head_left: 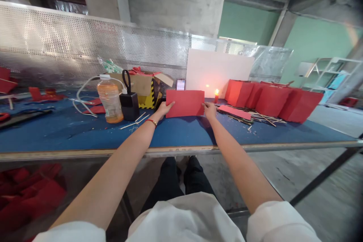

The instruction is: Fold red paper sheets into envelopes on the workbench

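A red rectangular paper piece [185,103], perhaps a folded bag, stands upright between my hands just above the blue tabletop. My left hand [164,109] grips its left edge, thumb on the near face and the other fingers hidden behind. At the opposite edge, my right hand [210,110] pinches the paper near its side. Right of it a lit red candle [216,96] burns on the table. Close to my right hand lie a flat red strip [234,112] and many thin wooden sticks [272,120].
Several red paper bags [272,99] stand at the right. To the left are a bottle of orange drink [110,100], a black power bank [129,106] with a white cable and an open cardboard box [136,85]. A phone [180,84] and a white board [219,68] stand behind.
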Action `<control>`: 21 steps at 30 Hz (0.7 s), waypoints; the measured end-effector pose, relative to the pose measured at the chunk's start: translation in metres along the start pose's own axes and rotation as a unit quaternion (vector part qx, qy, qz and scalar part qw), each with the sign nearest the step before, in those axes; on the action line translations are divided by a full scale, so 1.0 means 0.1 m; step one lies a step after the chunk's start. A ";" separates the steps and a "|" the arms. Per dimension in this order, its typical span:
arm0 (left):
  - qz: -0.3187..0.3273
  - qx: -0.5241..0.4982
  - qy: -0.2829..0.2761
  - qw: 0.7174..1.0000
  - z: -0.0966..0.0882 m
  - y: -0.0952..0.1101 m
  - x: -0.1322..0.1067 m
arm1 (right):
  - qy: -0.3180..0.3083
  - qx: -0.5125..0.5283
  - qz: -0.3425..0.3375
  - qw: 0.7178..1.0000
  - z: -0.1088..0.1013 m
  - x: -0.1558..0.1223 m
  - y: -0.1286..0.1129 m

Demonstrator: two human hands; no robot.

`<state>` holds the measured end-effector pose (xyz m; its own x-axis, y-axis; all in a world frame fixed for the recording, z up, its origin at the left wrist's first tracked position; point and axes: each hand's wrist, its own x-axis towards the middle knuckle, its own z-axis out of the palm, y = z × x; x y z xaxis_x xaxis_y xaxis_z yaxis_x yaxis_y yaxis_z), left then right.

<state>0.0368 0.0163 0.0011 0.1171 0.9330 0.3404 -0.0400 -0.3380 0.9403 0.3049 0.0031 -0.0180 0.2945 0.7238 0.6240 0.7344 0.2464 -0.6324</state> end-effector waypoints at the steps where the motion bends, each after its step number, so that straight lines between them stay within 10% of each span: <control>1: 0.002 0.003 0.001 1.000 0.00 -0.01 0.01 | 0.001 0.001 0.000 1.000 0.00 0.00 0.00; 21: 0.053 0.052 0.007 0.997 0.00 -0.03 0.06 | -0.005 0.005 0.047 0.999 -0.05 0.00 -0.04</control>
<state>0.0377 0.0223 0.0003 0.1037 0.8923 0.4394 0.0522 -0.4460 0.8935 0.3047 -0.0012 -0.0131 0.3556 0.7505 0.5570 0.6978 0.1833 -0.6924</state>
